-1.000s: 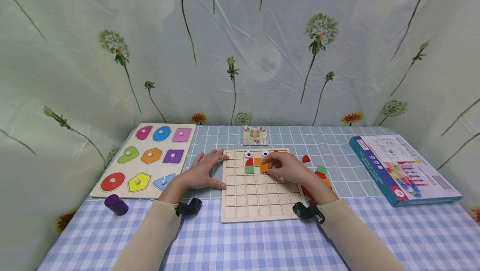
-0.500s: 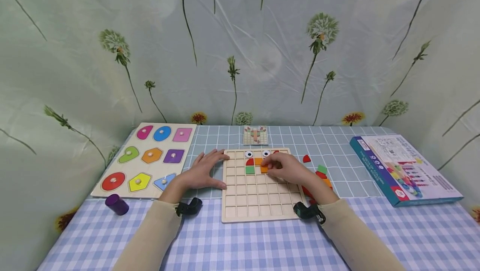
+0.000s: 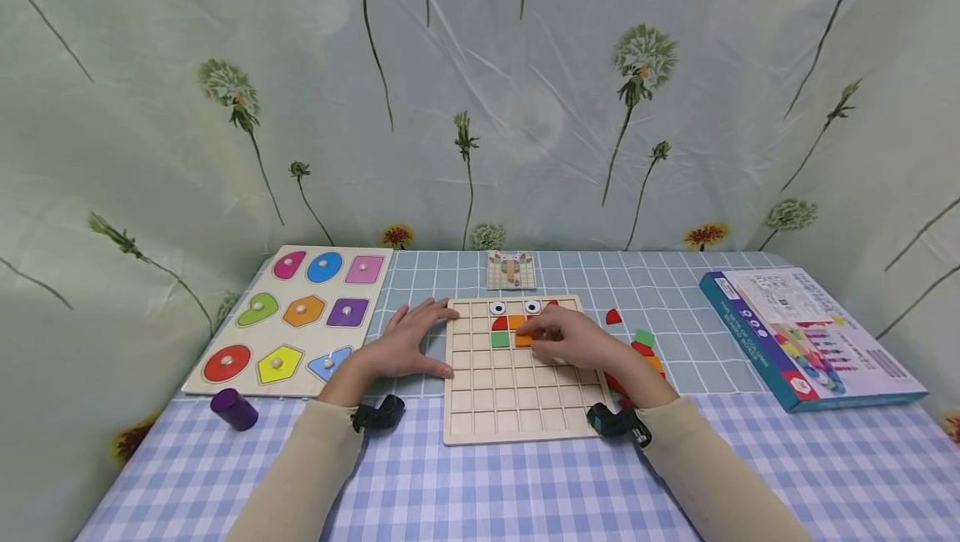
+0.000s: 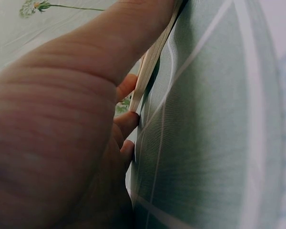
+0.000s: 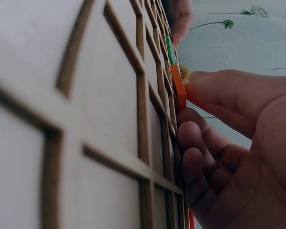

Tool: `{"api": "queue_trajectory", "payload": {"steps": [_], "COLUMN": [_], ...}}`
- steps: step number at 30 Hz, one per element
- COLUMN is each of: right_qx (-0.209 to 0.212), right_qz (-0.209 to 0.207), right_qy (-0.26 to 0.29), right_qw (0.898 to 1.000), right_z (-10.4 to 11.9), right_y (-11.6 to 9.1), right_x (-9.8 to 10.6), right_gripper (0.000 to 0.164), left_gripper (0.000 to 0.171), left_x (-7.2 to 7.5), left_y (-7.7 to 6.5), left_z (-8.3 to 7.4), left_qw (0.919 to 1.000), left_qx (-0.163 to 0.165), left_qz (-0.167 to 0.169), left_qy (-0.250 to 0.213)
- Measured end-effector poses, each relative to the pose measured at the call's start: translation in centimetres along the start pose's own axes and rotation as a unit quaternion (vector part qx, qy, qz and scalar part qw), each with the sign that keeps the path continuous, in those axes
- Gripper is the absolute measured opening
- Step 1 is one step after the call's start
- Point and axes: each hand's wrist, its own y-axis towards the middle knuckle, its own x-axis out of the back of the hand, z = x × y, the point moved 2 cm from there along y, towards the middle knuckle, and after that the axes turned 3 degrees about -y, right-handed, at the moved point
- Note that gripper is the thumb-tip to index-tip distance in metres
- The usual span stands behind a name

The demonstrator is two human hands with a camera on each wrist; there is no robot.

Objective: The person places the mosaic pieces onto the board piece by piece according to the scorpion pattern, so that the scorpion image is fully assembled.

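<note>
A wooden grid board (image 3: 504, 401) lies on the table. My left hand (image 3: 405, 345) rests at its left edge, fingers spread and fingertips along the frame; the left wrist view shows them at the board's side. Over the upper grid, my right hand (image 3: 577, 337) pinches an orange square tile (image 5: 179, 87) between thumb and forefinger, low against the cells. Left of that tile is a green square tile (image 3: 500, 339). Above them sit a red quarter-round tile (image 3: 499, 324), another orange square (image 3: 517, 322) and two eye tiles (image 3: 497, 308). The right hand hides part of the grid.
Loose red, green and orange tiles (image 3: 643, 338) lie right of the board, partly under the right forearm. A pattern card (image 3: 512, 272) is behind it. At left are a knobbed shape puzzle (image 3: 273, 308) and a purple cylinder (image 3: 234, 409); at right, a box (image 3: 813, 342).
My right hand has shifted slightly left with the orange tile, which has gone from tilted to lying flatter beside the green one. The left hand has stayed put.
</note>
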Motion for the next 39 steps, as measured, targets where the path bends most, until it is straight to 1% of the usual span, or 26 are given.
{"api": "queue_trajectory", "payload": {"steps": [6,12,20,28,33,36,39], "right_qx": [0.003,0.017,0.024,0.012,0.024,0.022,0.017], "right_qz": [0.010,0.021,0.027,0.025,0.034,0.047,0.063], "right_qy": [0.005,0.002,0.018,-0.002,-0.009,0.001,0.027], "right_qw": [1.000,1.000,0.999,1.000,0.999,0.999,0.997], "right_z": [0.2,0.2,0.3,0.2,0.1,0.1,0.1], "right_y": [0.0,0.0,0.0,0.0,-0.1,-0.3,-0.6], "right_x": [0.0,0.0,0.0,0.0,0.3,0.7,1.1], "right_gripper": [0.027,0.025,0.014,0.017,0.018,0.021,0.025], "left_gripper": [0.089,0.090,0.089,0.089,0.090,0.090,0.090], "left_x": [0.0,0.1,0.1,0.1,0.1,0.0,0.0], "left_y": [0.0,-0.1,-0.1,0.0,0.0,0.0,0.0], "left_z": [0.0,-0.1,-0.2,-0.1,0.1,0.2,0.1], "left_qw": [1.0000,1.0000,1.0000,1.0000,1.0000,1.0000,1.0000], "left_qx": [0.001,-0.002,-0.004,0.000,0.003,0.006,0.005], "left_qz": [0.001,0.000,0.001,0.000,0.001,0.003,0.003], "left_qy": [-0.002,-0.002,-0.002,-0.004,0.000,0.002,0.002]}}
